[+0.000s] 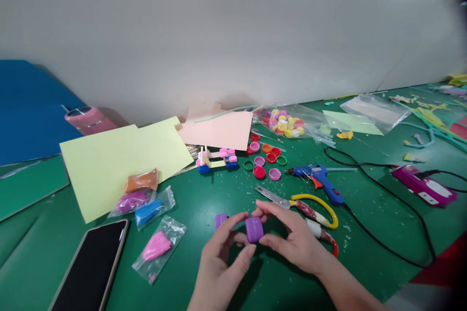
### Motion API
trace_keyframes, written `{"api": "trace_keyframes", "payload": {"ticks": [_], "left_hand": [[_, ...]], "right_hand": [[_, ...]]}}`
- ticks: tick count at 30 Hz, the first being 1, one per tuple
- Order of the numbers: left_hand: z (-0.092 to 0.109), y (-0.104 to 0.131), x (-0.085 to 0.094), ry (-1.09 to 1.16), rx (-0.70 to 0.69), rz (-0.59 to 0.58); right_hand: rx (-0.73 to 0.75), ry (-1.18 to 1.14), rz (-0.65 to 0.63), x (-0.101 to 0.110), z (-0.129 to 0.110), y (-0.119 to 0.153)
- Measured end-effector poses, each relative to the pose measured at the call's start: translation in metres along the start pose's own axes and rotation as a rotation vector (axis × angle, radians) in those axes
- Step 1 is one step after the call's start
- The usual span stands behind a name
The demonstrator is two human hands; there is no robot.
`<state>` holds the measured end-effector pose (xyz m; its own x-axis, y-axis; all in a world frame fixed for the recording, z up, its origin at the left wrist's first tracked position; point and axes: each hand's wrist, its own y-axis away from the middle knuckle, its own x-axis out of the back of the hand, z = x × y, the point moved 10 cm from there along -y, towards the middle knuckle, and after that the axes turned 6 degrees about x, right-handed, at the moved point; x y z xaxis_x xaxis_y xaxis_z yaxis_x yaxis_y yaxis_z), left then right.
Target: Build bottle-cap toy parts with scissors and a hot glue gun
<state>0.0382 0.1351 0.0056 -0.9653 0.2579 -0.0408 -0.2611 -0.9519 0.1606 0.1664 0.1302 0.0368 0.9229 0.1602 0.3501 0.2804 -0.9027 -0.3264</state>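
Note:
Between the fingertips of both hands is a small purple block (254, 230) with rounded corners, lifted over the green table. My left hand (225, 256) touches its left side, thumb below and index finger above. On its right side, my right hand (293, 233) pinches it with thumb and fingers. A second purple piece (221, 221) lies just behind my left fingers and is partly hidden. Scissors (273, 197) with yellow and red handles rest beyond my right hand, which covers part of them.
Bagged clay (156, 246) and a phone (91, 267) lie left. Behind are a stick frame (217, 163), bottle caps (259, 172) and paper sheets (127, 160). A blue glue gun (321, 180) and its cord lie right, near a purple power strip (425, 187).

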Motion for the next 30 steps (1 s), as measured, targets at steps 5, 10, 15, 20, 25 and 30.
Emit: {"api": "trace_keyframes", "payload": {"ticks": [5, 10, 15, 20, 25, 30], "left_hand": [[-0.005, -0.001, 0.002, 0.019, 0.107, 0.006], [-0.008, -0.003, 0.003, 0.021, 0.129, 0.024], [-0.003, -0.002, 0.001, -0.085, 0.040, -0.002], [0.003, -0.001, 0.000, -0.216, -0.037, 0.000], [0.003, -0.001, -0.001, -0.205, -0.039, -0.005], [0.000, -0.002, 0.000, -0.202, -0.048, 0.003]], "right_hand": [[0.028, -0.001, -0.037, -0.004, -0.004, -0.001], [0.038, -0.004, -0.050, -0.006, -0.006, 0.000], [0.006, -0.011, -0.045, -0.005, -0.001, 0.001], [-0.015, -0.022, -0.036, -0.004, 0.001, 0.001], [-0.027, -0.020, -0.034, -0.003, 0.003, 0.001], [-0.041, -0.003, -0.038, -0.005, 0.005, 0.002]]}}
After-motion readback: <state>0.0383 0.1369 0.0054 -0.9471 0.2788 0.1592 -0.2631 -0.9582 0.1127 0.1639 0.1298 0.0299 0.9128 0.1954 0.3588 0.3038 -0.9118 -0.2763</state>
